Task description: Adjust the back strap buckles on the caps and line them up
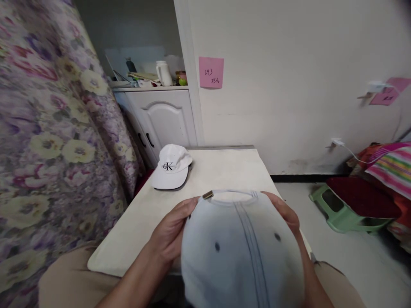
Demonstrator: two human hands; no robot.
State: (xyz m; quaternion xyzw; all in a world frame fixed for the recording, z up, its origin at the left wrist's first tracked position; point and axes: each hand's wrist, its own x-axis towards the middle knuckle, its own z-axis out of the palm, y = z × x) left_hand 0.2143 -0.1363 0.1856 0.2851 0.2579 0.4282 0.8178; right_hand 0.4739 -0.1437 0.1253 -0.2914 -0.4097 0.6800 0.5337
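A light blue baseball cap [231, 252] is held up in front of me over the near part of the table, its back strap and small metal buckle at the top. My left hand [175, 226] grips its left edge, the thumb near the buckle. On the opposite edge, my right hand [284, 214] has hold of the cap; most of its fingers are hidden behind the fabric. Further off, a white baseball cap [173, 164] with black letters on its front rests on the left side of the table, brim towards me.
The white table [224, 164] reaches to the wall. A floral curtain [58, 145] hangs at the left, beside a white cabinet [167, 115] with a jug [164, 73] on it. A green stool [346, 214] with a dark red top stands at the right.
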